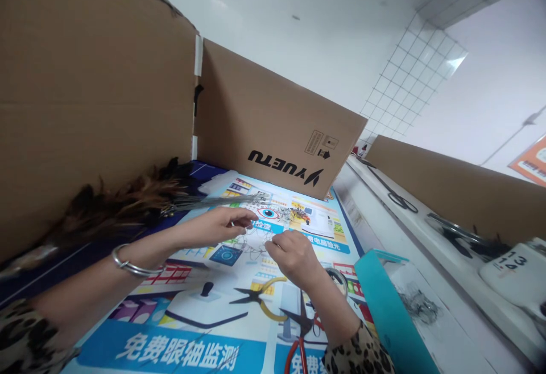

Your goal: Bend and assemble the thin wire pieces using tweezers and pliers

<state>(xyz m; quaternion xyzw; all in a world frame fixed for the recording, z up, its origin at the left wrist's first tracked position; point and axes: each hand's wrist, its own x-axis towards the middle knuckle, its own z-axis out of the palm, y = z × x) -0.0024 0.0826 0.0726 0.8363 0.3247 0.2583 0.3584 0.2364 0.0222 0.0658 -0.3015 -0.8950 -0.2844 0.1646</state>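
Cardboard panels [273, 115] border the printed poster [251, 357] beneath the right hand [293, 253].

Pliers [255, 296] on sheet [256, 357]; feathers [123, 197] left, box [390, 317] right, cardboard [273, 112] behind.

The single view comes from a camera on the person's head, above the near side of the table [96, 357], facing forward and down over it. It sits close enough that both forearms reach in from the lower corners, with the left hand [219, 226] and right hand [294, 254] just below mid-frame. The table's near edge falls outside the bottom; its far edge lies near mid-height, slanting down to the right, with the far-left corner left of centre. The upper half looks past cardboard panels [277, 112] toward a pale background. The lens seems wide, perhaps a little tilted, though blur makes that hard to judge.
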